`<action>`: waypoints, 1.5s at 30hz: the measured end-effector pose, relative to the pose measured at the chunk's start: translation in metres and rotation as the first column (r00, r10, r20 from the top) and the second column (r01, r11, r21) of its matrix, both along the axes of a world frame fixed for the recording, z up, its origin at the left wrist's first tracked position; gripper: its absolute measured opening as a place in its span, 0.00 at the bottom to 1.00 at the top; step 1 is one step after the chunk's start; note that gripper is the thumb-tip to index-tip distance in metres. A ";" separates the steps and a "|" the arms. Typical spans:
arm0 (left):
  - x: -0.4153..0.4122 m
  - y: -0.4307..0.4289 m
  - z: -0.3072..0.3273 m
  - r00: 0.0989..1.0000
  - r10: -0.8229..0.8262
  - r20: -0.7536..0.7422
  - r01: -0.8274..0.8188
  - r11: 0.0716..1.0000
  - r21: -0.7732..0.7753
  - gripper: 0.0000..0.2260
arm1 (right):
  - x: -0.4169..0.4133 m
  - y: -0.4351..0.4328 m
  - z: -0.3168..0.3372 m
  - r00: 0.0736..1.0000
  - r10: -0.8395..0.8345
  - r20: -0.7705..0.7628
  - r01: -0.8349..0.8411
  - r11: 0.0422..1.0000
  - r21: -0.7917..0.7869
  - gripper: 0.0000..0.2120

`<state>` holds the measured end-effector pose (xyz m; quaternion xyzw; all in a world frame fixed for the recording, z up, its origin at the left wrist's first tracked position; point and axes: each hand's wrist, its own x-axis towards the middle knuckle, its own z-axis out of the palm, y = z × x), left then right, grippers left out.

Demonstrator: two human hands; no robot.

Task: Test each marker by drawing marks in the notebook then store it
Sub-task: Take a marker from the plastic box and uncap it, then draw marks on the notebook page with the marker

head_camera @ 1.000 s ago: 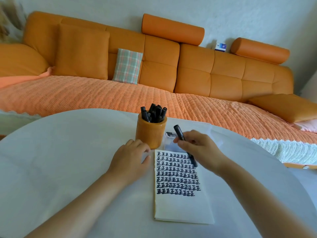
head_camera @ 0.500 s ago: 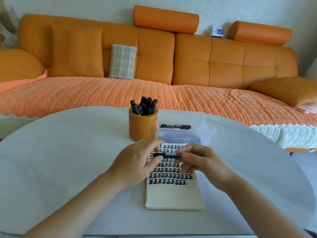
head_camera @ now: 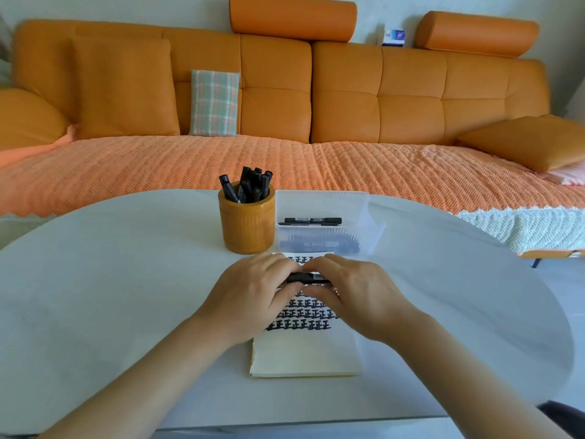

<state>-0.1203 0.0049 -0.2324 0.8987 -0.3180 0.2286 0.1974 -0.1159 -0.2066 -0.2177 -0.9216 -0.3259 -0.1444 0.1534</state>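
notebook (head_camera: 304, 353) — rows of 正, black ink

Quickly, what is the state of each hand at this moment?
Left hand: closed grip on one end of the black marker.
Right hand: closed grip on the marker's other end.

Soft, even daylight fills the room, bright but gentle, and I cannot pick out a single source. The white table (head_camera: 126, 280) looks pale and nearly flat in tone, with only faint grey shade under the left hand (head_camera: 253, 296) and right hand (head_camera: 357, 293). The sofa (head_camera: 348, 99) glows a saturated orange. The wide lens bows the table's rim and bends the sofa's back toward the corners. The marker (head_camera: 308, 277) between the hands is slightly smeared, while the inked rows on the notebook (head_camera: 304, 353) read fairly crisp.
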 end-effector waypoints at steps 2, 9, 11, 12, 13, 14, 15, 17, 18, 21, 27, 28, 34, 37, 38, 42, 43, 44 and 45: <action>0.000 0.000 0.002 1.000 0.008 0.013 -0.008 1.000 0.002 0.10 | 0.004 -0.004 0.000 1.000 0.002 0.017 -0.001 0.999 -0.037 0.18; 0.000 -0.006 -0.001 1.000 0.004 0.001 -0.004 1.000 -0.006 0.09 | 0.006 0.005 -0.009 0.994 0.005 0.111 0.005 0.996 -0.092 0.16; 0.000 -0.006 -0.001 1.000 0.001 -0.013 -0.001 1.000 -0.031 0.10 | 0.005 0.004 -0.007 0.988 -0.024 0.151 0.035 0.997 -0.072 0.15; 0.000 -0.006 -0.001 1.000 -0.007 -0.023 0.006 0.999 -0.038 0.11 | 0.004 0.005 -0.006 0.988 -0.034 0.150 0.045 0.996 -0.071 0.14; 0.001 -0.006 -0.001 0.999 -0.015 -0.033 0.014 0.999 -0.040 0.11 | 0.003 0.005 -0.006 0.988 -0.036 0.147 0.048 0.996 -0.074 0.14; 0.002 -0.005 -0.002 0.999 -0.023 -0.042 0.021 0.999 -0.038 0.11 | 0.002 0.006 -0.005 0.989 -0.039 0.144 0.050 0.996 -0.078 0.15; 0.003 -0.004 -0.003 0.998 -0.032 -0.054 0.030 0.999 -0.037 0.11 | 0.002 0.007 -0.005 0.989 -0.041 0.141 0.053 0.995 -0.082 0.15; 0.004 -0.003 -0.005 0.994 -0.048 -0.102 0.042 0.997 -0.063 0.11 | 0.001 0.007 -0.006 0.990 -0.046 0.134 0.059 0.994 -0.093 0.15; 0.004 -0.002 -0.005 0.990 -0.054 -0.131 0.043 0.995 -0.089 0.10 | 0.001 0.006 -0.005 0.990 -0.049 0.134 0.063 0.993 -0.098 0.15; 0.005 0.000 -0.006 0.986 -0.064 -0.151 0.046 0.992 -0.121 0.10 | 0.002 0.003 -0.005 0.992 -0.027 0.121 0.041 0.993 -0.114 0.18; 0.007 0.005 -0.006 0.996 -0.023 -0.090 0.018 0.998 -0.063 0.12 | -0.002 0.001 -0.001 0.998 -0.046 0.049 0.052 0.993 -0.111 0.24; 0.007 0.006 -0.007 0.997 -0.001 -0.081 -0.006 0.997 -0.076 0.11 | -0.004 -0.001 0.001 0.998 -0.049 0.031 0.051 0.995 -0.082 0.23; 0.014 0.033 -0.017 0.969 0.238 -0.062 -0.244 0.961 -0.128 0.07 | -0.002 -0.016 0.007 0.966 -0.002 -0.257 0.069 0.965 0.252 0.15; 0.014 0.043 -0.024 0.933 0.348 -0.094 -0.358 0.926 -0.123 0.06 | -0.004 -0.017 0.003 0.890 0.082 -0.450 0.189 0.830 0.525 0.19; 0.013 0.045 -0.026 0.921 0.375 -0.102 -0.385 0.916 -0.111 0.05 | -0.005 -0.017 0.001 0.850 0.125 -0.512 0.245 0.767 0.593 0.21; 0.013 0.050 -0.033 0.896 0.425 -0.130 -0.435 0.898 -0.062 0.06 | -0.011 -0.025 -0.002 0.786 0.198 -0.586 0.318 0.683 0.658 0.30; 0.014 0.050 -0.034 0.894 0.430 -0.127 -0.437 0.899 -0.037 0.06 | -0.014 -0.028 -0.002 0.793 0.199 -0.576 0.305 0.688 0.658 0.29; 0.014 0.049 -0.035 0.892 0.436 -0.118 -0.439 0.898 -0.006 0.07 | -0.016 -0.029 -0.003 0.798 0.206 -0.567 0.295 0.686 0.665 0.24; 0.015 0.049 -0.036 0.891 0.440 -0.109 -0.441 0.898 0.018 0.07 | -0.019 -0.030 -0.003 0.794 0.209 -0.570 0.307 0.672 0.674 0.17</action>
